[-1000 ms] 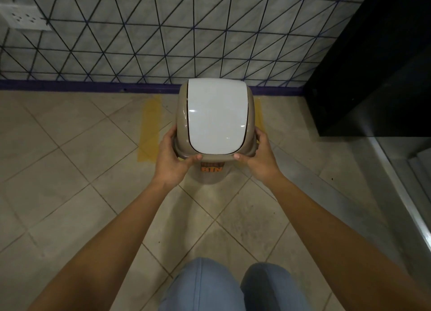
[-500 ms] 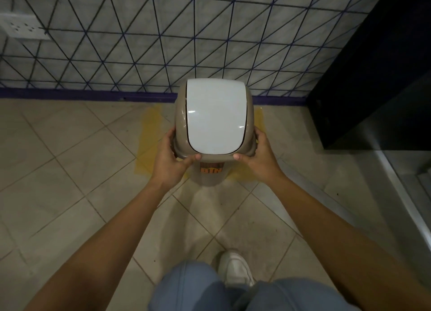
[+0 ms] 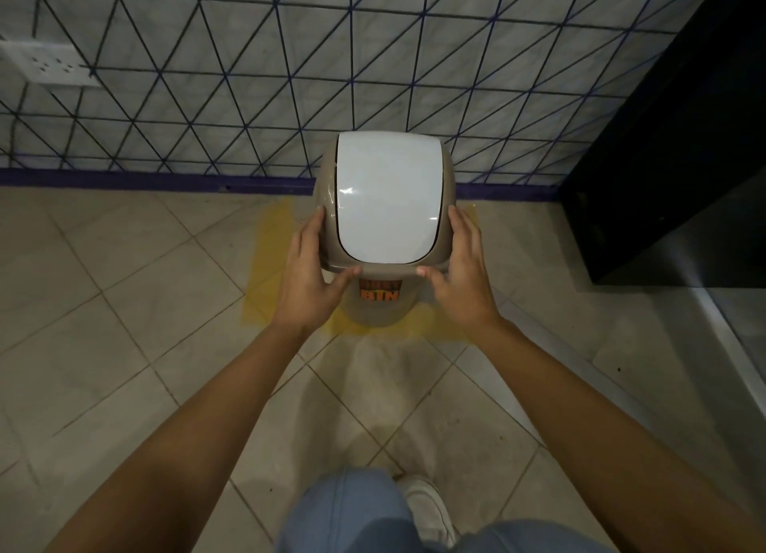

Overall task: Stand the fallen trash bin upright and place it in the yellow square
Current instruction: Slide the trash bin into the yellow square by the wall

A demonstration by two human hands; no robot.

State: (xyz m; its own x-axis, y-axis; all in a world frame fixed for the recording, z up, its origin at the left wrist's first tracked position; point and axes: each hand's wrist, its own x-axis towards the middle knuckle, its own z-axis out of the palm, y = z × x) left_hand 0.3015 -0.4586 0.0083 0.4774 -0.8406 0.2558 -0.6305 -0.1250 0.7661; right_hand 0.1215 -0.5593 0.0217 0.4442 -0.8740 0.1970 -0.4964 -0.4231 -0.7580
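Note:
The trash bin [image 3: 380,304] stands upright on the floor, beige with a white swing lid [image 3: 387,204] and an orange label on its front. Its base rests inside the yellow square [image 3: 269,262] taped on the tiles next to the wall. My left hand [image 3: 309,287] lies flat along the left side of the lid rim, fingers straight, thumb tip touching the front rim. My right hand [image 3: 464,283] mirrors it on the right side, fingers straight and spread. Neither hand curls around the bin.
A tiled wall [image 3: 207,75] with a white socket [image 3: 49,63] rises just behind the bin. A black cabinet [image 3: 671,158] stands to the right, with a metal floor strip [image 3: 729,345] beside it. My jeans and white shoe [image 3: 427,507] are at the bottom.
The bin has moved forward and down onto the yellow square. Both hands have gone from a curled grip on the rim to straight, loose fingers at its sides.

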